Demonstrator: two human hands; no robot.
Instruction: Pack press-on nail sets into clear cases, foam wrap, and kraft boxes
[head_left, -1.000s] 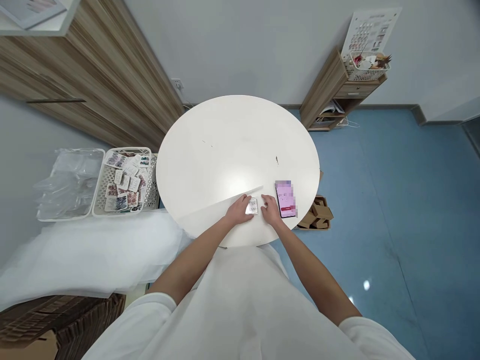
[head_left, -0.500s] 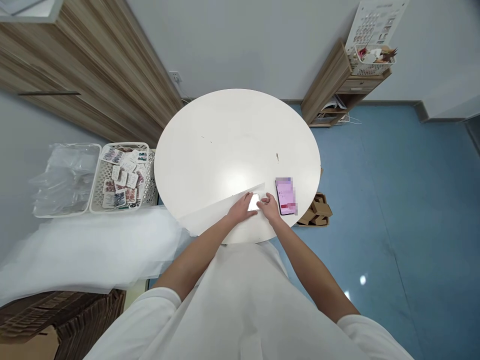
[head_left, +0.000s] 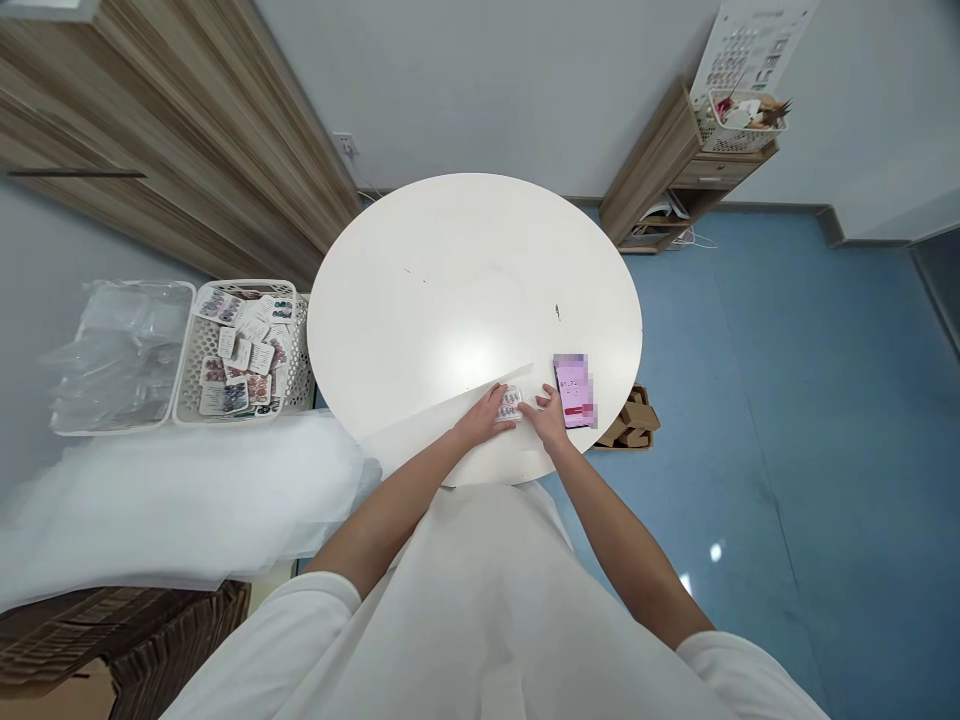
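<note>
A small clear pack [head_left: 510,403] with rows of small oval pieces, which look like false nails, lies near the front edge of the round white table. My left hand [head_left: 482,418] is closed on its left side, fingers at the top corner and thumb along the bottom. At the pack's right edge, my right hand [head_left: 549,418] touches with the thumb while its other fingers are raised and apart. Beneath the hands stretches a thin white translucent sheet [head_left: 405,440]. Just right of my right hand lies a phone [head_left: 572,385] with a pink screen, partly pixelated.
Left of the table [head_left: 465,260] stand a basket [head_left: 298,365] of printed cards and a bin of clear plastic bags [head_left: 124,350]. A stack of white sheets [head_left: 202,500] lies below them. A box of cardboard pieces [head_left: 634,420] sits at right on the floor.
The pack's bright, glaring surface now shows its rows of oval pieces. My right hand's fingers have lifted and spread, moving slightly right. My left hand stays on the pack.
</note>
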